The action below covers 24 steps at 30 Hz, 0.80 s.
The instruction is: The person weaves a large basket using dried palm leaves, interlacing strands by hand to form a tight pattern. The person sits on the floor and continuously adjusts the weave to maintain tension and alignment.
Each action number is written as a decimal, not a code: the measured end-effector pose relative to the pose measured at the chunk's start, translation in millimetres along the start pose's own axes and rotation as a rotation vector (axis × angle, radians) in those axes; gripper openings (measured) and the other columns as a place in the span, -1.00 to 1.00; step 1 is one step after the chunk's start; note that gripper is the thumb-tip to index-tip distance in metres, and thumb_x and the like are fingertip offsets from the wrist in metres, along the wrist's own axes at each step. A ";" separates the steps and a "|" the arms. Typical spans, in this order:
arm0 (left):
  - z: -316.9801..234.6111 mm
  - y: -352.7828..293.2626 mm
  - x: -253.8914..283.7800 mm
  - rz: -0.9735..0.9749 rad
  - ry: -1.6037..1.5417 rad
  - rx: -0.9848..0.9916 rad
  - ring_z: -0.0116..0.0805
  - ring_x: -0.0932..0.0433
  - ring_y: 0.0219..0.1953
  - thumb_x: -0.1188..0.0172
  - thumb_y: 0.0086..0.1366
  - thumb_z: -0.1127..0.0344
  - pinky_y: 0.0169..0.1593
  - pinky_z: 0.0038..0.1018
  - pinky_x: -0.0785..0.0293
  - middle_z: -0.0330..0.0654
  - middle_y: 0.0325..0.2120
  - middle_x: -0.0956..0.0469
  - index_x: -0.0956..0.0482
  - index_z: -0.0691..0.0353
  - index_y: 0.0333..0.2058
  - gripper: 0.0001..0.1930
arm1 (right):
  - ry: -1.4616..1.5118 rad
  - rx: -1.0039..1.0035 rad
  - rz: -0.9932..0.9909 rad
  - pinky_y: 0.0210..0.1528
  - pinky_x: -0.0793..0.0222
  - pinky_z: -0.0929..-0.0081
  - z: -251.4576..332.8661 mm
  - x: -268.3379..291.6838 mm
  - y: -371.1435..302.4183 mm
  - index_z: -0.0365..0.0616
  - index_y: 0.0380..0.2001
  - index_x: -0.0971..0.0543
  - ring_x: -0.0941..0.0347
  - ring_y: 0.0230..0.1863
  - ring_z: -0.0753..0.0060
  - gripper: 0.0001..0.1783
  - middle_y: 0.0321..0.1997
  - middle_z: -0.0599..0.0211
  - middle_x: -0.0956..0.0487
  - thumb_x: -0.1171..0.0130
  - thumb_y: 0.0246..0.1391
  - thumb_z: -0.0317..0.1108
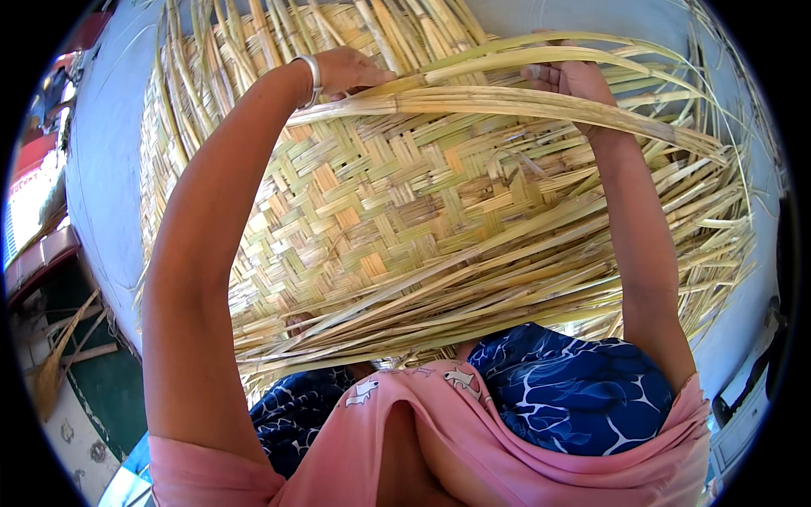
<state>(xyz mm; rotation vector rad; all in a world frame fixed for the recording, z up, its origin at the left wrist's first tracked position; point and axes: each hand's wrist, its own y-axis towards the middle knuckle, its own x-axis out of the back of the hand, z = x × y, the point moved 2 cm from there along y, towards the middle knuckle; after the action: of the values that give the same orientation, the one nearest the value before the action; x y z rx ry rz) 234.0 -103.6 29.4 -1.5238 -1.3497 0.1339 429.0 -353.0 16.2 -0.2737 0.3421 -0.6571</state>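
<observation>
A large mat point(372, 211) of woven flat cane strips lies in front of me, pale yellow and tan in a slanting weave. At its far part my left hand point(346, 72), with a bangle at the wrist, presses closed fingers on the strips at the weave's edge. Farther right, my right hand point(574, 80) has its fingers curled at a long yellow-green cane strip point(524, 61), which partly covers them. That strip runs from beside my left hand and bows off to the right. A thick band of cane strips point(507, 101) crosses in front of my right wrist.
Loose cane ends point(541, 253) fan out to the right and along the mat's near side. More unwoven strips point(253, 38) stick out at the far left. Grey-blue floor point(106, 169) surrounds the mat. A broom point(55, 372) and a red bench point(42, 262) are at the left.
</observation>
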 end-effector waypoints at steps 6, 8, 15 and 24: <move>2.4 -4.7 3.9 -0.055 -0.007 -0.088 -0.49 -0.48 -0.53 -0.17 0.14 0.07 -0.40 -0.52 -0.47 -0.31 -0.54 -0.54 -0.61 0.25 -0.30 -0.66 | 0.195 0.017 0.317 0.07 -0.39 0.54 -6.7 -25.2 15.7 -0.20 0.06 -0.31 -0.43 -0.04 0.47 -0.60 -0.02 0.23 -0.46 0.06 0.20 -0.26; -1.3 -2.6 5.0 -0.080 0.039 -0.088 -0.50 -0.51 -0.53 -0.16 0.15 0.19 -0.44 -0.50 -0.47 -0.27 -0.56 -0.54 -0.60 0.27 -0.31 -0.74 | 0.183 0.033 0.386 0.05 -0.41 0.56 -1.6 -34.4 23.4 -0.21 0.10 -0.27 -0.43 -0.03 0.45 -0.57 0.01 0.21 -0.43 0.07 0.21 -0.26; 17.6 -12.6 -7.8 -0.615 0.167 -0.102 -0.22 -0.56 -0.46 -0.17 0.07 0.09 -0.30 -0.33 -0.45 -0.08 -0.53 -0.58 -0.62 0.23 -0.37 -0.69 | 0.130 -0.115 0.314 -0.11 -0.46 0.46 -5.1 -65.7 65.4 -0.27 -0.02 -0.35 -0.45 -0.13 0.35 -0.63 -0.15 0.19 -0.48 0.02 0.17 -0.27; 27.5 -33.8 -38.2 -0.936 -0.425 0.097 -0.43 -0.53 -0.56 -0.25 0.05 0.24 -0.48 -0.52 -0.50 -0.15 -0.56 -0.55 -0.52 0.35 -0.40 -0.74 | -0.772 0.087 0.423 -0.15 -0.43 0.49 -2.5 -92.6 122.9 -0.25 0.02 -0.39 -0.43 -0.12 0.40 -0.52 -0.12 0.21 -0.47 -0.08 -0.06 -0.59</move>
<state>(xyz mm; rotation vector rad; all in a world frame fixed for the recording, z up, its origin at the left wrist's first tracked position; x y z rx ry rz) 179.8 -122.8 21.9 -0.6730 -2.2288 -0.0762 426.7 -201.2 -8.8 -0.3382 -0.3647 -0.1162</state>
